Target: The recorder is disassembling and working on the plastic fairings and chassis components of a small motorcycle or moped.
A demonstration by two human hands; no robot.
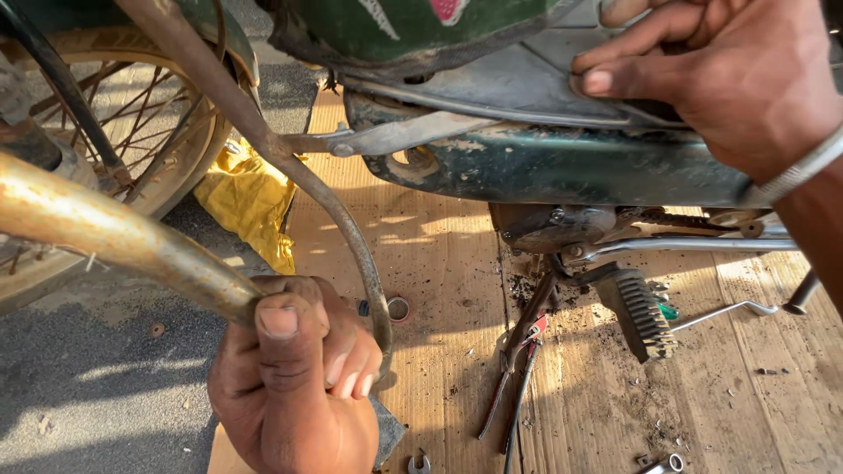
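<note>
Exhaust pipe, rusty, runs from upper left down into left hand; that grip is closed tight round its end, thumb on top. Right hand lies flat on motorbike panel, fingers open, holding nothing. Pliers lie on cardboard below. Judgement: keep the bike braced, move the pipe slowly, clear of the curved rod.

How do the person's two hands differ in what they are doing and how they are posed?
The left hand is a closed fist around the end of a rusty pipe, thumb up; the right hand lies flatter, fingers spread on the motorbike's grey side panel. The left hand is low, over the cardboard; the right hand is high, with a metal bangle at its wrist. Both are bare.
</note>
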